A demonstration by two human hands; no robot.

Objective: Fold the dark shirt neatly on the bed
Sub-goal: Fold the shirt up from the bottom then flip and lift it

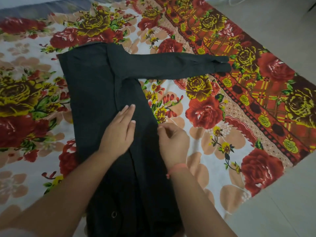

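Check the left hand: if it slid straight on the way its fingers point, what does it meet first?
Probably the sleeve. The left hand lies flat on the shirt, fingers pointing up and slightly right. More shirt lies ahead, then the sleeve stretching right across the bedsheet.

Open floral bedsheet (222,106) lies flat on both sides of the dark shirt (95,86), giving 2 clear approaches. To the right, 1 sleeve (171,65) stretches across the sheet (flat, low). Both forearms and the left hand (119,129) and right hand (172,141) crowd the shirt's near half.
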